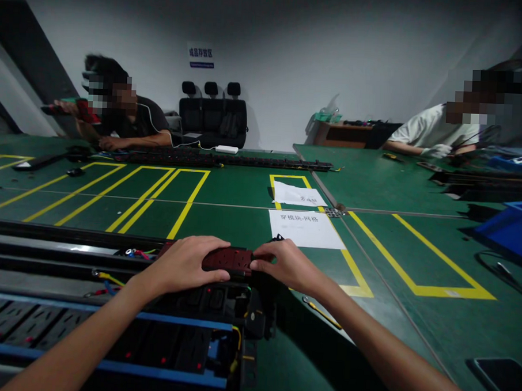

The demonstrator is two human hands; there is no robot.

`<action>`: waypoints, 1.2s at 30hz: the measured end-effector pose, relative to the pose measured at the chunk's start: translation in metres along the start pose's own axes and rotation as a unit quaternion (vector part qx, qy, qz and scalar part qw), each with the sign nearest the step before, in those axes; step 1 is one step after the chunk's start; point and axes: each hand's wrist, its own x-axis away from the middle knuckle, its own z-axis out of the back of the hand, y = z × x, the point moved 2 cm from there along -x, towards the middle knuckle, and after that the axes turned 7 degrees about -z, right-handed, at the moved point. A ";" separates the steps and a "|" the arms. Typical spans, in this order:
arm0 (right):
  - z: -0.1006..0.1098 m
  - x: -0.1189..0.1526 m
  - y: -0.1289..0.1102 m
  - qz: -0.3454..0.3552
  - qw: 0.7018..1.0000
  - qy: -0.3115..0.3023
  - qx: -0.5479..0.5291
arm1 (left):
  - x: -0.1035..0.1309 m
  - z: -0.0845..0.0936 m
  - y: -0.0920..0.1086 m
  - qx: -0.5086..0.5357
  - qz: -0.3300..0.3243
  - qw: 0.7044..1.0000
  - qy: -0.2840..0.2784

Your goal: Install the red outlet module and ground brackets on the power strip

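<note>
Sockets in a dark red strip point(235, 260) lie beneath my two hands at the ends of the black rails, with my left grip point(178, 264) clasping the strip between thumb and fingers, while my right grip point(284, 267) pinches its right-hand end. Whether the strip is fastened to anything, I cannot tell from my distant post. Nearer the camera, black socket modules point(153, 343) stand in a row between blue edges point(166, 376), small red lights showing, and I judge that row largely filled; yellow wiring point(237, 350) is exposed at its end. Work appears partway along: a yellow lead point(118, 280) and a red-and-blue bundle point(139, 253) end loose among the rails, looking unconnected. Beyond my hands, the green surface point(238, 220) carries yellow outlines point(453, 292), two paper sheets point(307, 229), one behind the other, and a long dark assembly point(271, 161) near the far edge. A blue bin point(508, 229) stands to the right, with a dark flat device point(501, 382) in the near corner. Across the room, a co-worker in dark clothing point(149, 118) raises a red tool point(88, 112), another in white point(437, 131) bends over the right side, and black seats point(212, 121) line the pale wall point(275, 75) beneath a sign point(201, 54).
</note>
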 end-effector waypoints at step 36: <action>-0.019 -0.004 -0.001 0.028 0.999 0.021 -0.002 | -0.001 0.000 -0.001 0.006 -0.012 1.000 -0.005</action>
